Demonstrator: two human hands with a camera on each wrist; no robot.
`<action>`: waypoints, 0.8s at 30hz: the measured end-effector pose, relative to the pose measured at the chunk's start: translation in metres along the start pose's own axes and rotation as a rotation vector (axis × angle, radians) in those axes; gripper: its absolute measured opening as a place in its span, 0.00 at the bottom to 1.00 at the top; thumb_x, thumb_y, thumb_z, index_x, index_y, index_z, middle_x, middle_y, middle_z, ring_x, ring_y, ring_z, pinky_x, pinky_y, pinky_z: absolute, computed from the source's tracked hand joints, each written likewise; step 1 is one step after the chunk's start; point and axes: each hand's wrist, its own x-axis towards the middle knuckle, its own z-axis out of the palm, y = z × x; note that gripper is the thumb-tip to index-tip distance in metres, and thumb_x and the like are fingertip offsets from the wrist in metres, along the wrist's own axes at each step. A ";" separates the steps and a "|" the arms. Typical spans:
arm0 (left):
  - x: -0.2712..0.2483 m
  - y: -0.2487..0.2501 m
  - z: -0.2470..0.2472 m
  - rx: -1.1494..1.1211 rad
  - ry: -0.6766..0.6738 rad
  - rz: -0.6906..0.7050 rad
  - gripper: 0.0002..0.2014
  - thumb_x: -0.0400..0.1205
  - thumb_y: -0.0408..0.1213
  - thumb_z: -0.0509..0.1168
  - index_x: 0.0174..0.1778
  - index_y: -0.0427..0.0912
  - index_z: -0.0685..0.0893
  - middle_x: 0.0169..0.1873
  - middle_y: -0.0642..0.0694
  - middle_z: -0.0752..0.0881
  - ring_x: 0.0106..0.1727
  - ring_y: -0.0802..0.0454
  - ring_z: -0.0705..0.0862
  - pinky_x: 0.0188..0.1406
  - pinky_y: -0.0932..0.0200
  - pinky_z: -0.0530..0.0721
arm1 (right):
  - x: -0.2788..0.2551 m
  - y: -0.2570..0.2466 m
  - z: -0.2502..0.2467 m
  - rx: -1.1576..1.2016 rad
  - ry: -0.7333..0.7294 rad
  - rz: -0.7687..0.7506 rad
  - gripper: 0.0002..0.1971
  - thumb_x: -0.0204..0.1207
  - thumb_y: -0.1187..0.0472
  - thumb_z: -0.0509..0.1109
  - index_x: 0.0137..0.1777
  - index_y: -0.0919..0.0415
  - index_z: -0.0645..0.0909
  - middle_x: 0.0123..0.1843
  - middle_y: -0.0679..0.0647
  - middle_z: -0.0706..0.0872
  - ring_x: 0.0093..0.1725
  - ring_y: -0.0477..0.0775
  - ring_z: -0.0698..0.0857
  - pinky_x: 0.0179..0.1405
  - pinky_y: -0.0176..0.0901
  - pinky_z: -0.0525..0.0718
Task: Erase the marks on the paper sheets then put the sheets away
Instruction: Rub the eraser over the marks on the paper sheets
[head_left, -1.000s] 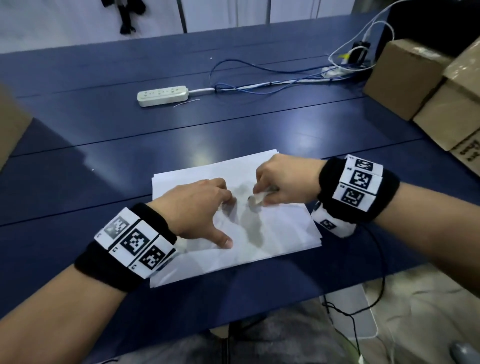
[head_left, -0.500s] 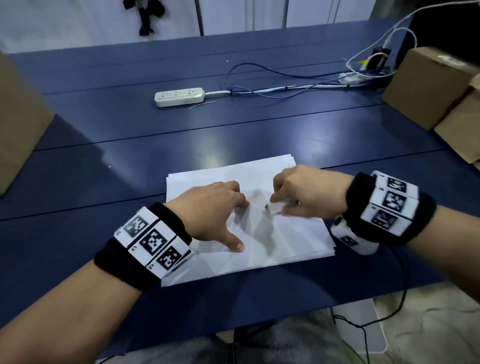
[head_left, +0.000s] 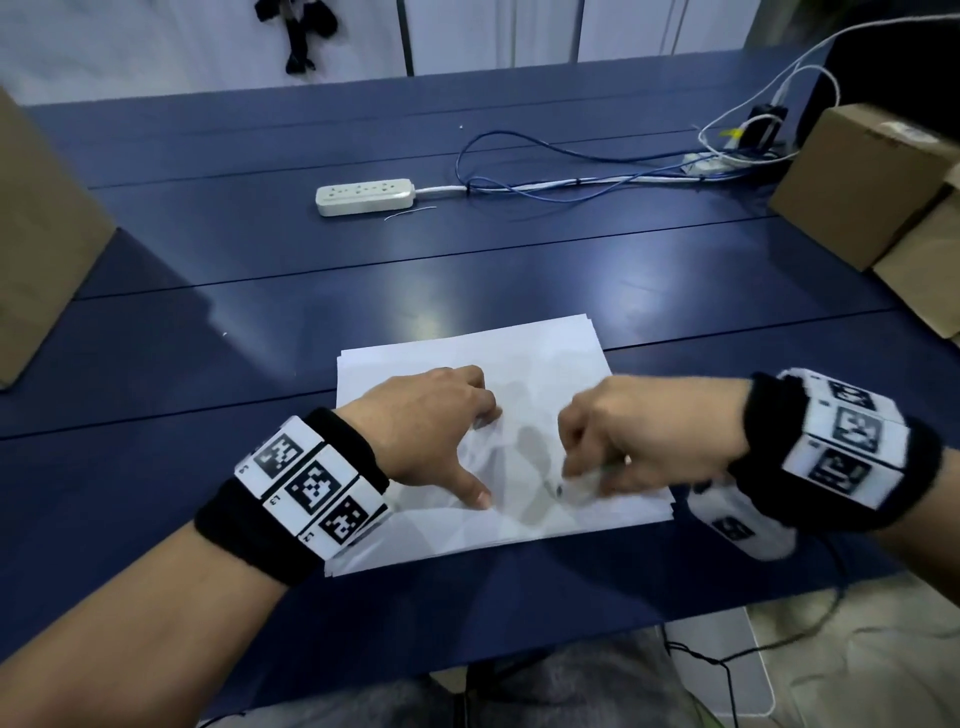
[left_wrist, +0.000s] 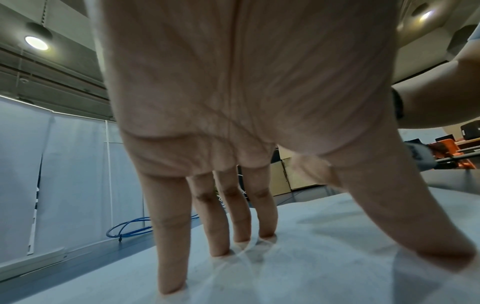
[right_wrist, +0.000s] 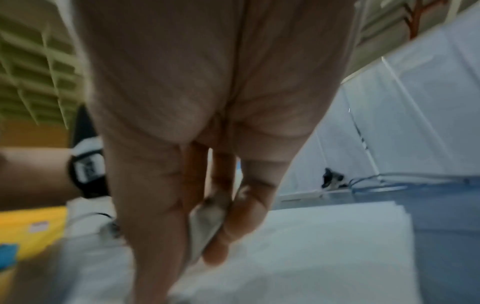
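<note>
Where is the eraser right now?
In the head view, the eraser is pinched in the right hand, low on the right side of the paper stack, across from the left hand pressing the sheets.

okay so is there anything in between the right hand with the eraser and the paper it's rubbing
Nothing visible. The right hand pinches the eraser down at the top sheet of the paper stack. The left hand presses the same sheet with straight fingers, off to the side of the eraser.
</note>
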 end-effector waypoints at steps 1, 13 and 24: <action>0.000 0.000 0.000 0.000 -0.001 0.000 0.37 0.62 0.70 0.74 0.63 0.56 0.77 0.57 0.61 0.73 0.59 0.56 0.77 0.47 0.53 0.83 | -0.003 -0.004 0.000 0.037 -0.055 -0.018 0.13 0.75 0.53 0.72 0.59 0.49 0.88 0.49 0.46 0.81 0.40 0.40 0.74 0.44 0.33 0.75; 0.002 -0.001 0.001 0.004 0.004 -0.001 0.37 0.61 0.70 0.74 0.62 0.56 0.76 0.56 0.60 0.73 0.58 0.56 0.77 0.47 0.52 0.83 | -0.001 -0.001 0.000 0.050 0.009 -0.017 0.13 0.76 0.53 0.70 0.59 0.48 0.88 0.49 0.46 0.80 0.40 0.39 0.75 0.43 0.34 0.76; 0.001 0.000 -0.001 0.012 0.005 0.004 0.37 0.62 0.70 0.74 0.63 0.55 0.77 0.56 0.59 0.73 0.58 0.55 0.77 0.45 0.54 0.81 | 0.009 0.010 -0.002 -0.062 0.095 0.082 0.14 0.76 0.54 0.70 0.61 0.49 0.87 0.52 0.50 0.82 0.47 0.47 0.79 0.45 0.32 0.72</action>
